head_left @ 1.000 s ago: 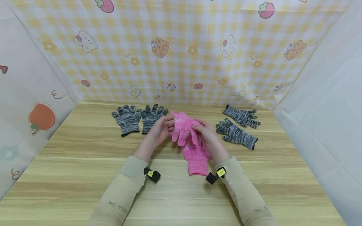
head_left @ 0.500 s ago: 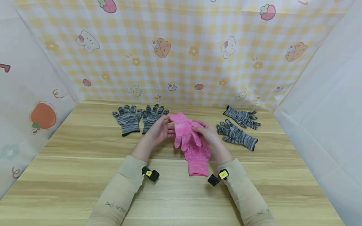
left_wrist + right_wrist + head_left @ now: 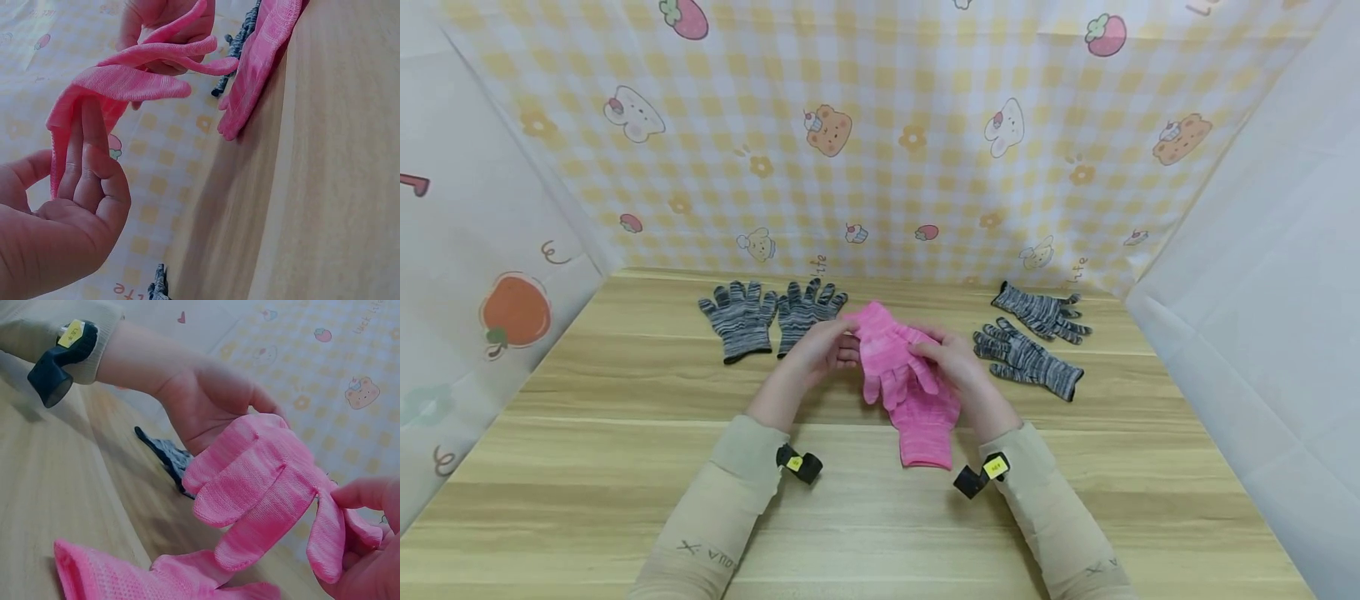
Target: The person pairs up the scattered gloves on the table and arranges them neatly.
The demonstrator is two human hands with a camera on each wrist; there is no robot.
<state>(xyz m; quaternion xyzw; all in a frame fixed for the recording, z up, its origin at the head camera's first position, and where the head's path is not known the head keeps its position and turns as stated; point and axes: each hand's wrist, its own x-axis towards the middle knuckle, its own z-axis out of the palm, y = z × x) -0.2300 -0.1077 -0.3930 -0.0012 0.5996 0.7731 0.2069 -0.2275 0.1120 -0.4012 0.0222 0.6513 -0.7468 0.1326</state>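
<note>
Between both hands, above the table, a pink knitted glove (image 3: 883, 354) hangs with its fingers pointing down. My left hand (image 3: 820, 350) holds its cuff end; in the left wrist view, two fingers (image 3: 94, 128) reach inside the cuff while the thumb lies against its outside. On the other side my right hand (image 3: 951, 358) pinches the glove near the base of its fingers, thumb (image 3: 356, 492) on top. Beneath lies a second pink glove (image 3: 927, 442), flat with its cuff toward me and its finger end partly covered by the held glove.
Behind my left hand lie two grey-black striped gloves, one further left (image 3: 741, 321) and one nearer (image 3: 805, 312). To the right are two more, an upper one (image 3: 1041, 308) and a lower one (image 3: 1030, 358). A checked cloth (image 3: 910, 183) hangs behind the wooden table (image 3: 880, 542).
The held glove has turned slightly, its fingers swinging down and to the right over the lying glove. My left hand has shifted its hold at the cuff. The striped gloves stay put.
</note>
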